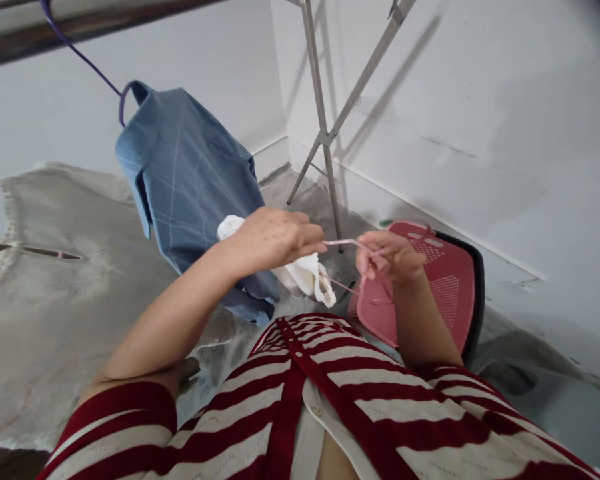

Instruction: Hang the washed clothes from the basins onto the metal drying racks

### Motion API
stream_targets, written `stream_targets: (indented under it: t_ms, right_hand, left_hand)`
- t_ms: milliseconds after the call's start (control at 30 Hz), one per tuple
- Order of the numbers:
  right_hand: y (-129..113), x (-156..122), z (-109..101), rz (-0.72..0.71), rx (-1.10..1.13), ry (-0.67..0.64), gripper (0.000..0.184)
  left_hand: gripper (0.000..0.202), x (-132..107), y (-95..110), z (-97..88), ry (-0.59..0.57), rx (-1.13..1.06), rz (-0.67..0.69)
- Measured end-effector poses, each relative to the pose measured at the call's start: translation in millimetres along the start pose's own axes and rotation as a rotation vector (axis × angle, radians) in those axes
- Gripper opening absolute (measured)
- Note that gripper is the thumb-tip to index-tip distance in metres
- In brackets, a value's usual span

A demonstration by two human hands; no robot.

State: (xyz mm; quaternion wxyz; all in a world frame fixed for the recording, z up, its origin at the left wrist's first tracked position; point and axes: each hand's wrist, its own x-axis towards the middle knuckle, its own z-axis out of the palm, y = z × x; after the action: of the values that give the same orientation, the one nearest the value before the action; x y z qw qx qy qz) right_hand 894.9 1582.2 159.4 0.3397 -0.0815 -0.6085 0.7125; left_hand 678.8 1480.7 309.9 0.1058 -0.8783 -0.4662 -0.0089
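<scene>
My left hand (pixel 283 233) is closed, its fingertips pinching one end of a thin pink clothes hanger (pixel 344 242). A white cloth garment (pixel 307 277) hangs bunched under and behind that hand; its shape is mostly hidden. The hanger's lower bar runs out of the white fabric toward the right. My right hand (pixel 393 255) has its fingers curled round the hanger near its hook end. Left of my hands, a blue shirt (pixel 195 160) hangs on a purple hanger (pixel 123 107), close to the white garment.
A pink laundry basket (pixel 445 293) with a dark rim stands on the floor behind my right hand. Metal rack legs (pixel 325 137) cross ahead, by the wall. A horizontal rail (pixel 80 27) runs overhead at upper left. A pale grey garment (pixel 75 267) hangs at left.
</scene>
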Motion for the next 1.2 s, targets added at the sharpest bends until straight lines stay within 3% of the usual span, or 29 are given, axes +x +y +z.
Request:
stream_targets:
  t_ms: [67,133,233,300,400,500,567,800,900,967,1133,1200]
  right_hand:
    - [16,1,-26,0.041,-0.009,0.132,0.057]
    - [37,-1,-49,0.194,-0.147,0.274,0.048]
    - [64,-8,-55,0.447,-0.325,0.283,0.041]
    - [74,-11,-35,0.444,-0.326,0.241,0.041]
    - [78,-4,13,0.273,-0.364,0.098,0.044]
    - [81,14,49,0.120,-0.640,0.044,0.033]
    - [82,26,57,0.087,-0.798,0.047,0.018]
    - [75,43,65,0.146,-0.771,0.080,0.035]
    - [81,48,76,0.178,-0.859,0.044,0.016]
    - [87,50,76,0.247,-0.722,0.095,0.013]
    - [80,49,51,0.376,0.208,0.340,0.028]
    - [67,49,40,0.353,0.412,0.389,0.033]
  left_hand:
    - [0.036,-8,-6,-7.3,0.072,-0.040,-0.083]
    - [0.033,-17,-9,-16.0,0.131,-0.065,-0.164]
    - [0.030,-28,-9,-26.0,0.228,-0.097,-0.266]
    - [0.028,-33,-7,-27.8,0.301,-0.105,-0.333]
    - [0.028,-37,-5,-23.9,0.357,-0.074,-0.400]
    - [0.026,-43,-3,-19.2,0.377,-0.049,-0.417]
    - [0.023,-50,-2,-18.4,0.403,-0.058,-0.420]
    - [0.015,-71,3,-18.6,0.513,-0.059,-0.484]
    - [0.016,-78,4,-16.6,0.522,-0.077,-0.503]
    - [0.016,-84,3,-14.9,0.516,-0.088,-0.512]
    - [0.017,-107,-2,-4.9,0.520,-0.098,-0.548]
    - [0.018,-113,-4,1.2,0.513,-0.085,-0.584]
